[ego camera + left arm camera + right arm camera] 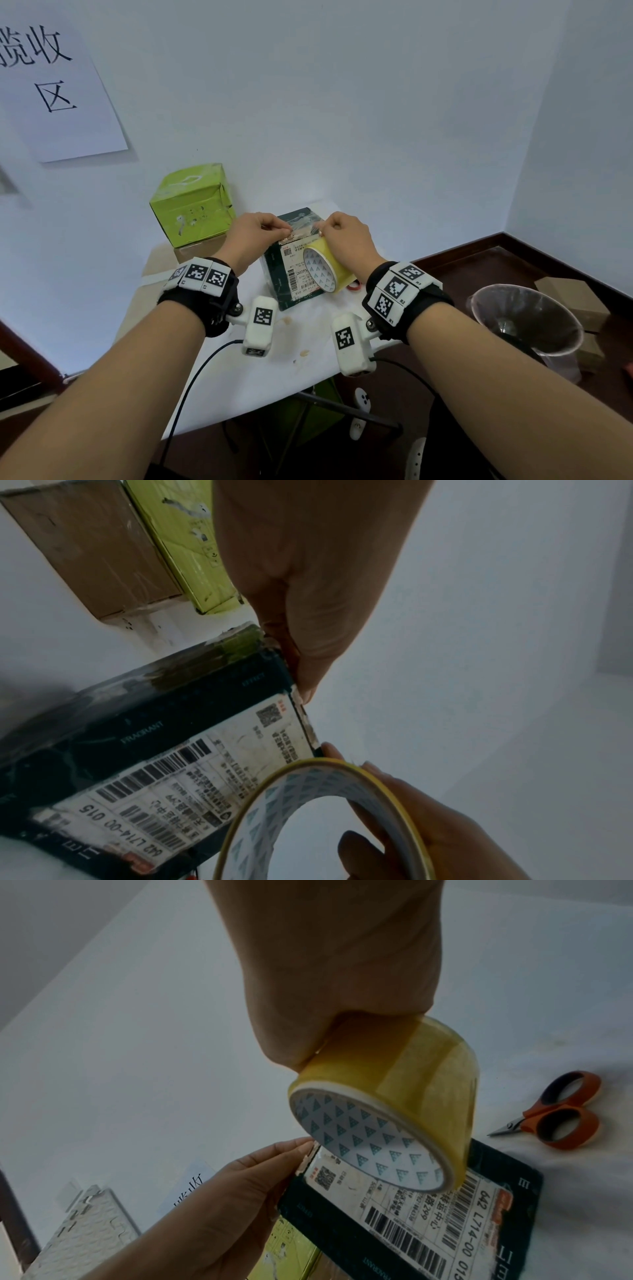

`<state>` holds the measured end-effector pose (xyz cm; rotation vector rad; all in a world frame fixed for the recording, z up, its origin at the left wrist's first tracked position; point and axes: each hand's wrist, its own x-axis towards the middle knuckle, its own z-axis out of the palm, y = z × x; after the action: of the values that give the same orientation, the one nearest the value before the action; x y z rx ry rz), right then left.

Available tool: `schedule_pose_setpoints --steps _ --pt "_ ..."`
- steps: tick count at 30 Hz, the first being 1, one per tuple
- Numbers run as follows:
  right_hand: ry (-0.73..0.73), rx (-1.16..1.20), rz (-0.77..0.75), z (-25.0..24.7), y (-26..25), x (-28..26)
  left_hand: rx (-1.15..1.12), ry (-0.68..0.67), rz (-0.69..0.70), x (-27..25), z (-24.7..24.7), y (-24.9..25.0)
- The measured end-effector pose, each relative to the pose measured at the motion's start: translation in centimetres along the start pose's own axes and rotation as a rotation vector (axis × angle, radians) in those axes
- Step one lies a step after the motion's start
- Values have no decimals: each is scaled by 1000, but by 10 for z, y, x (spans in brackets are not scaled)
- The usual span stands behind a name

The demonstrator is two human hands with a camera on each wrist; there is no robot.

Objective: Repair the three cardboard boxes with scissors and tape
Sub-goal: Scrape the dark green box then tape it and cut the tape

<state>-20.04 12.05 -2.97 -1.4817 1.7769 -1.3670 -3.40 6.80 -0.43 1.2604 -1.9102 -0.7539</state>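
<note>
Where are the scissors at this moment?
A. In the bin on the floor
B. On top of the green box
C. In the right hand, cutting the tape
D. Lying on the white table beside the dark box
D: the right wrist view shows the orange-handled scissors lying untouched on the white table beside the dark box, while the right hand holds the tape roll.

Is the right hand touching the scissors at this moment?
Apart. The right wrist view shows the right hand gripping the tape roll above the dark box, while the scissors lie on the white table well off to the side.
</note>
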Motion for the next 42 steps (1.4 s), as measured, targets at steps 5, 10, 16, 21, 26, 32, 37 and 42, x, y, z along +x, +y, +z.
schedule_pose_setpoints --steps 5,10,16,21,26,32,37,42 --pt "4 -13 -9 1 -1 -1 1 -1 10 0 -1 0" --pt "2 -9 -3 0 0 2 -64 9 4 3 0 0" --pt "-34 -32 -12 -3 -4 4 -126 158 51 1 -17 -1" --pt "-68 -96 -87 -10 -18 5 -107 148 75 -4 -34 7" --pt "-56 -92 -117 -9 -33 -5 -170 -17 0 -17 -40 29" --pt "-81 -44 -70 -3 -36 -21 -70 -116 -16 -26 -38 40" --pt "-89 -30 -42 -4 -38 -26 -60 -52 -28 -24 -37 43" --pt "-77 -16 -26 -5 -39 -28 -29 -99 -63 -26 -37 46"
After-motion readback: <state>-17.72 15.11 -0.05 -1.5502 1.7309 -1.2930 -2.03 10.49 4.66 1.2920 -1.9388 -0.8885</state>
